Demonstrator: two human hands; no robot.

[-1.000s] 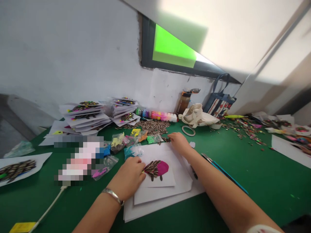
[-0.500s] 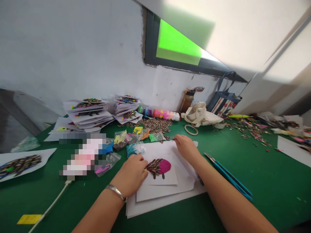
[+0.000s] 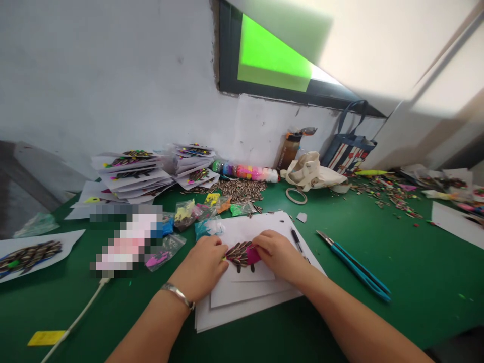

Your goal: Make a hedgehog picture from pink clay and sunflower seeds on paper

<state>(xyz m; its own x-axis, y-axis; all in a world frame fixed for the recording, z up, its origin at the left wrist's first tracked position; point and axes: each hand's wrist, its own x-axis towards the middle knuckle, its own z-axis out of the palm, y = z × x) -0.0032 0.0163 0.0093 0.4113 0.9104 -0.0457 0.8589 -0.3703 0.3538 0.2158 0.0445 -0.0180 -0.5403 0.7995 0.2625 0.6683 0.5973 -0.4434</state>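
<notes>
A white card point(image 3: 249, 275) with a magenta clay shape partly covered in striped sunflower seeds point(image 3: 239, 252) lies on a stack of white sheets point(image 3: 242, 307) on the green table. My left hand point(image 3: 202, 267), with a metal bracelet on the wrist, rests curled on the card's left edge against the seeds. My right hand point(image 3: 278, 254) is pinched over the magenta part of the shape; what its fingertips hold is too small to make out.
A seed pile point(image 3: 240, 189), small bags of coloured clay point(image 3: 189, 214), stacks of finished cards point(image 3: 132, 174), a tape ring point(image 3: 296, 195), blue scissors point(image 3: 355, 264), a pen point(image 3: 297, 239), a bottle point(image 3: 289, 149) and bags point(image 3: 313, 176) surround the work. A white cable point(image 3: 75, 317) runs lower left.
My right hand has drawn back from the seed pile near the far edge of the sheets and come down onto the magenta shape. The left hand has stayed on the card.
</notes>
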